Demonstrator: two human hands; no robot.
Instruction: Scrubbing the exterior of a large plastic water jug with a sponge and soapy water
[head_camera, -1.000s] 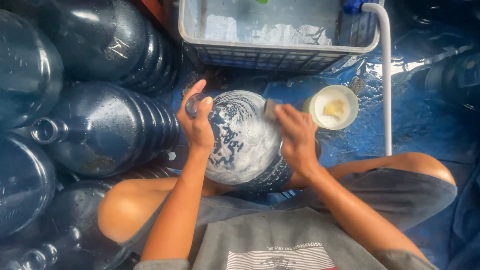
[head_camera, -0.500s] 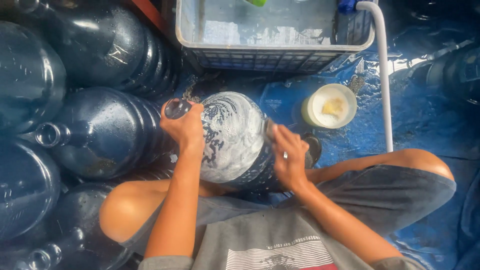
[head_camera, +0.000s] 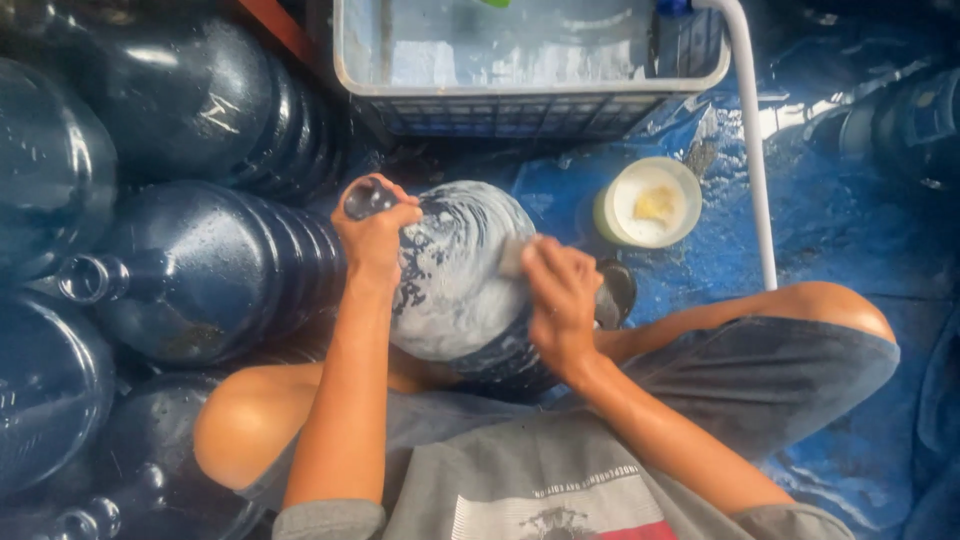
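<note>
A large blue water jug (head_camera: 455, 285), covered in white soap foam, lies tilted between my knees. My left hand (head_camera: 375, 235) grips its neck near the open mouth. My right hand (head_camera: 560, 300) presses a small pale sponge (head_camera: 512, 257) against the jug's soapy side. A round white tub (head_camera: 650, 203) with yellowish soap paste sits just beyond my right hand on the wet blue floor.
Several dark blue jugs (head_camera: 200, 270) lie stacked on the left. A grey plastic crate (head_camera: 530, 60) of water stands at the top. A white pipe (head_camera: 752, 150) runs down the right side. The blue floor (head_camera: 850, 230) is wet.
My right hand has slid along the jug's side with the sponge. The jug has turned slightly under my left hand, which stays on the neck.
</note>
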